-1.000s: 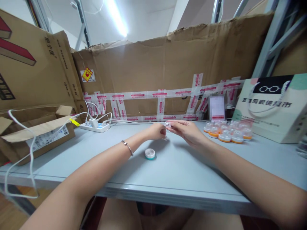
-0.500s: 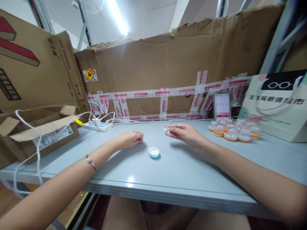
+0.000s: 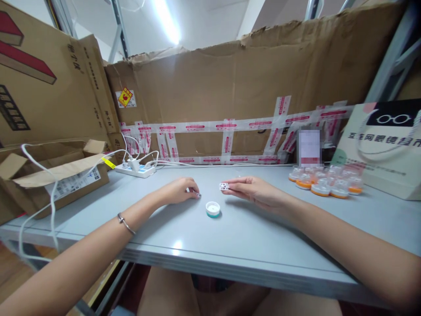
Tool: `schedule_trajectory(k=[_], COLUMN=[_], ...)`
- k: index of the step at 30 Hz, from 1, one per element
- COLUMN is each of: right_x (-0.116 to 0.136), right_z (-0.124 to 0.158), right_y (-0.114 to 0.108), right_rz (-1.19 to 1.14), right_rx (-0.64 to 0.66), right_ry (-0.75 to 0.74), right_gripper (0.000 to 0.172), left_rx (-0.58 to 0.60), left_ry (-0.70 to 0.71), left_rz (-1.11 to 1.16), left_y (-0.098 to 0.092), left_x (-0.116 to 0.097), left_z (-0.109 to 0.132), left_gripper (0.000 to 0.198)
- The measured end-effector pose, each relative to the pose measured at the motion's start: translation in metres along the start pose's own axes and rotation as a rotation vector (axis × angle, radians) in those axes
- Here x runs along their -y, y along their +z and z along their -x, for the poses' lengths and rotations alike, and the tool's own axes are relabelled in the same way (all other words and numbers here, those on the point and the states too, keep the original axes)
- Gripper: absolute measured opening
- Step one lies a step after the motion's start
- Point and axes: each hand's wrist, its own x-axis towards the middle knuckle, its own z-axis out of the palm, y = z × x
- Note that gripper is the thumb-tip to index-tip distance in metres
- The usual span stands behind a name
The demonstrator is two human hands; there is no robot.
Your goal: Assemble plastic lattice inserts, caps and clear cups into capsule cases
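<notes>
My right hand [image 3: 258,191] pinches a small white disc with dark holes or spots [image 3: 223,186] between thumb and fingers, holding it just over the table. My left hand [image 3: 180,191] is closed in a pinch low at the tabletop. A tiny shiny piece [image 3: 198,195] shows at its fingertips, too small to name. Between the hands and nearer to me, a round white cup-like part with a teal base [image 3: 212,210] stands on the table, its open side up. Neither hand touches it.
Several clear round containers with orange bases [image 3: 320,186] are grouped at the right, beside a paper bag [image 3: 381,153]. At the back left lies a power strip [image 3: 140,171] with white cables, near an open cardboard box [image 3: 75,180]. A large cardboard sheet [image 3: 204,87] walls off the back.
My right hand has moved slightly left and down with the white disc, turning it more toward me. My left hand stays low, its fingers a little more arched. The view has shifted slightly.
</notes>
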Motion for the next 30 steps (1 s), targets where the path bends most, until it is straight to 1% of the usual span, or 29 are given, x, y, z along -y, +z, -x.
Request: schedule_trajectory(k=[2, 4, 5, 7, 8, 10, 12, 14, 16, 18, 20, 22, 25, 30], right_x=[0.001, 0.002, 0.003, 0.004, 0.004, 0.004, 0.003, -0.001, -0.004, -0.007, -0.008, -0.008, -0.008, -0.011], right_z=[0.004, 0.008, 0.011, 0.017, 0.019, 0.023, 0.024, 0.023, 0.021, 0.02, 0.02, 0.021, 0.022, 0.021], right_y=[0.003, 0.007, 0.009, 0.014, 0.016, 0.02, 0.023, 0.023, 0.022, 0.021, 0.02, 0.02, 0.021, 0.021], right_rz=[-0.004, -0.008, -0.009, -0.001, 0.01, 0.044, 0.071, 0.08, 0.085, 0.098, 0.118, 0.14, 0.163, 0.138], right_rx=[0.057, 0.133, 0.172, 0.242, 0.272, 0.323, 0.349, 0.358, 0.376, 0.405, 0.434, 0.453, 0.474, 0.479], right_ry=[0.009, 0.008, 0.006, 0.001, 0.001, 0.008, 0.027, 0.045, 0.051, 0.05, 0.051, 0.045, 0.035, 0.018], right_gripper=[0.012, 0.014, 0.015, 0.018, 0.02, 0.025, 0.028, 0.029, 0.029, 0.029, 0.029, 0.026, 0.022, 0.025], left_rx=[-0.041, -0.121, -0.186, -0.419, -0.505, -0.639, -0.749, -0.824, -0.86, -0.865, -0.841, -0.791, -0.742, -0.748], left_ry=[-0.019, -0.035, -0.04, 0.018, 0.055, 0.097, 0.08, 0.033, -0.019, -0.055, -0.074, -0.077, -0.087, -0.114], left_rz=[-0.004, -0.003, -0.003, 0.017, 0.02, 0.015, 0.024, 0.061, 0.098, 0.137, 0.188, 0.242, 0.271, 0.237], left_y=[-0.007, -0.016, -0.02, -0.023, -0.022, -0.013, 0.001, 0.016, 0.027, 0.033, 0.034, 0.034, 0.034, 0.039], left_x=[-0.015, -0.038, -0.051, -0.078, -0.089, -0.107, -0.116, -0.119, -0.119, -0.118, -0.117, -0.116, -0.115, -0.118], left_z=[0.006, 0.016, 0.021, 0.031, 0.035, 0.043, 0.048, 0.051, 0.053, 0.055, 0.057, 0.058, 0.057, 0.056], left_gripper=[0.01, 0.011, 0.012, 0.01, 0.01, 0.012, 0.015, 0.019, 0.021, 0.021, 0.02, 0.019, 0.018, 0.017])
